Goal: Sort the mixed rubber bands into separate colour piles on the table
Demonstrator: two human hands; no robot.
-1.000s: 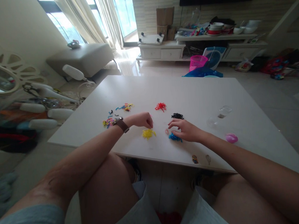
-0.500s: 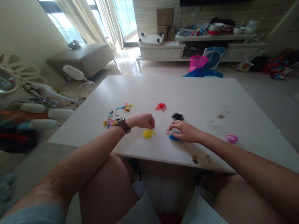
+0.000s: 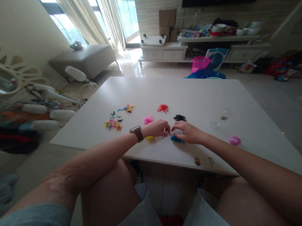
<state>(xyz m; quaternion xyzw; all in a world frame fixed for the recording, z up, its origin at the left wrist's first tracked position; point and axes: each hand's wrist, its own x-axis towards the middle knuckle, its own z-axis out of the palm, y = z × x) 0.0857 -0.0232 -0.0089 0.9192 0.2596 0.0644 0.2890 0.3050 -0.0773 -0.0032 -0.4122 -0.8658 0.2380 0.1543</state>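
My left hand (image 3: 163,128), with a watch (image 3: 137,132) on its wrist, is closed in a pinch. At its fingertips shows a pale pink bit that looks like a small rubber band (image 3: 168,134). Under that hand lies a partly covered pile of yellow bands (image 3: 150,139). My right hand (image 3: 188,132) curves over a pile of blue bands (image 3: 177,139), thumb and fingers apart; I see nothing between them. Beyond the hands are piles of pink (image 3: 148,120), black (image 3: 180,118) and red bands (image 3: 163,108).
Mixed-colour bands (image 3: 113,124) lie at the left of the white table (image 3: 203,93), with a second mixed pile (image 3: 128,108) behind. To the right are a clear container (image 3: 227,114) and a pink object (image 3: 234,140). A small yellow-and-blue figure (image 3: 197,161) sits near the front edge.
My left hand has moved right and slightly towards me, close to the right fingertips, uncovering the pink pile and partly covering the yellow one. My right hand has stayed nearly still.
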